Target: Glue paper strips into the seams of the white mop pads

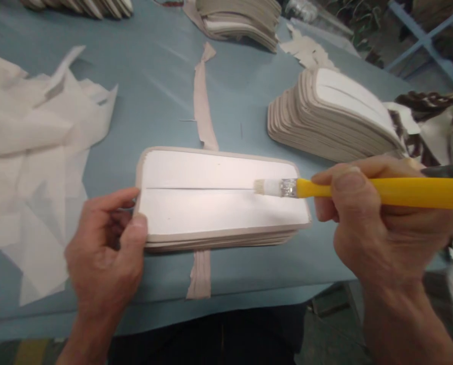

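In front of me lies a stack of flat, round-cornered panels (196, 213), its top one white with a beige rim and a dark slit along its length. My left hand (108, 243) grips the stack's left end, thumb at the top corner and index finger along the far side. A paintbrush (401, 192) with a yellow handle and a metal ferrule is held in my right hand (374, 218). Its pale bristles meet the top panel near the slit, toward the right end. A beige fabric strip (203, 106) runs under the stack and shows on both sides.
Thin white sheets (32, 132) lie heaped at the left. Behind my right hand stands another stack of similar panels (306, 116). More stacked pieces (241, 20) sit at the far edge, near white scraps (306, 48). Brown and white fabric (435, 116) is bunched at right. The blue table's front edge (249, 299) is close.
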`<state>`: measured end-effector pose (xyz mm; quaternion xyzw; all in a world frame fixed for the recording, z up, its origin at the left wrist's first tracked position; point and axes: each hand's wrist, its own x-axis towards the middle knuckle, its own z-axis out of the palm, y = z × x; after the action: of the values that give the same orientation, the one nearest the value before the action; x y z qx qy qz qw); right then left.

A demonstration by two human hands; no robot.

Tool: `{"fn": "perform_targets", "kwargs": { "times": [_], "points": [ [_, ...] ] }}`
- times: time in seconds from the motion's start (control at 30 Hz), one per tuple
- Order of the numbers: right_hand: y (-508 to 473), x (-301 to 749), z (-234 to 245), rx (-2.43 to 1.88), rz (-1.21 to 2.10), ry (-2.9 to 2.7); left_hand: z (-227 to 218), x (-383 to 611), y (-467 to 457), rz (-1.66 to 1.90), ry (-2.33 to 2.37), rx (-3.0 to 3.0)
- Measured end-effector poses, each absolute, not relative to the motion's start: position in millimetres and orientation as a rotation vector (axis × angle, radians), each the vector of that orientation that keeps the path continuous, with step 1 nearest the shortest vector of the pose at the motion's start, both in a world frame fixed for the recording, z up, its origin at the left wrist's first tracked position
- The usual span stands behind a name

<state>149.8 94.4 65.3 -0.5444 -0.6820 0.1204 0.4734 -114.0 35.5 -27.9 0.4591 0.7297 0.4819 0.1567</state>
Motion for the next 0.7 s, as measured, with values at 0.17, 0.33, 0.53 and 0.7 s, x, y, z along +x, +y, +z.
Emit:
{"fn": "perform_targets", "kwargs": {
  "times": [0.17, 0.33, 0.53, 0.7],
  "points": [
    [101.8, 74.7, 58.3, -1.124, 0.858, -1.625, -26.7, -112.7, 34.2, 1.400, 2.004, 1.335],
    [115.7, 38.1, 44.4, -1.115, 0.966, -1.661, -30.5, -114.6, 31.8, 1.428, 1.924, 1.349],
    [119.4, 43.2, 39.5, -1.162, 0.931, -1.680, -29.7, -113.9, 33.5, 1.423, 1.942, 1.362],
    [118.5, 69.3, 45.3, -1.149, 0.846, -1.712, -25.7, -112.8, 33.4, 1.374, 2.036, 1.350]
  ]
}}
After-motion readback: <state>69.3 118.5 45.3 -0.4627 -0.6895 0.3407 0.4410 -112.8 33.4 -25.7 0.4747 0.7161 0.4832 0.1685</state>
